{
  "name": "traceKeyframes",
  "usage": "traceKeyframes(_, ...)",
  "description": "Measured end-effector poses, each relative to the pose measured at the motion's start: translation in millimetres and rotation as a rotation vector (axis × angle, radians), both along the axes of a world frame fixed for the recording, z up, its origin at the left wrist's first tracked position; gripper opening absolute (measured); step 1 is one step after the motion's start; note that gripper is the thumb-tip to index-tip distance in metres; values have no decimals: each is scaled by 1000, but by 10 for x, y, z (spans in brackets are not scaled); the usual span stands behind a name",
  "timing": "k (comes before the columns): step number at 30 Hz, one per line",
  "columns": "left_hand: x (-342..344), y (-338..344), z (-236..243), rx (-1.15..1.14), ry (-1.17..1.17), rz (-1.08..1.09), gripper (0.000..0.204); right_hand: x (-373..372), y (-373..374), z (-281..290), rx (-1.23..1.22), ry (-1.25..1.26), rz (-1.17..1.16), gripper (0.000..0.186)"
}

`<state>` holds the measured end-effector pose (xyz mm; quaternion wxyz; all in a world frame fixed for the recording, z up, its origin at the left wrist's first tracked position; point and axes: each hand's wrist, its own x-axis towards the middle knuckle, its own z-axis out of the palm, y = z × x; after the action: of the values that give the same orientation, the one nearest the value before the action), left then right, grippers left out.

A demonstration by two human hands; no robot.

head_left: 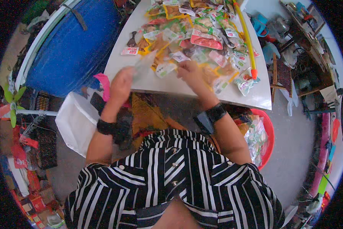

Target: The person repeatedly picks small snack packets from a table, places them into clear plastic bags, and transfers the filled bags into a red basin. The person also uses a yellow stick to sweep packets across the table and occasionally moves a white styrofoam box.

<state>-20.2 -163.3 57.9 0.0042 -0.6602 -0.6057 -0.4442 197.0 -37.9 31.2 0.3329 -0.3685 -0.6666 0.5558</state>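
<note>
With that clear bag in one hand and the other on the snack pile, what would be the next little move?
Probably the right hand lifts one packet from the snack pile toward the clear bag that the left hand holds up at the table's edge; the bag looks blurred.

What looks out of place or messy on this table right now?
The snack packets lie in a loose, overlapping heap on the white table, with one clear packet at the right edge. A yellow stick lies across them.

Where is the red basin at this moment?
In the head view, the red basin stands on the floor at the person's right side, below the edge of the white table, beside the right forearm, with clear packets inside.
</note>
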Motion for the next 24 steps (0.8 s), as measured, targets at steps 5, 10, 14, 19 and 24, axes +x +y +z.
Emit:
traceKeyframes(5, -106, 72, 694, -449, -622, -82, 18, 185, -26, 472, 182, -60, -62, 29)
traceKeyframes(10, 272, 64, 898, -493, -380, -167, 18, 367, -244, 916, 798, -111, -58, 41)
traceKeyframes(14, 765, -38, 922, -504, -303, -370, 19, 556, -466, 1189, 980, -435, 207, 35)
traceKeyframes(19, 1122, 2, 671, -640, -616, -605, 20, 1000, -719, 1252, 790, -618, 301, 13)
traceKeyframes(24, 1039, 148, 236, -716, -718, -787, 21, 1814, -894, 1075, 571, -627, 164, 11)
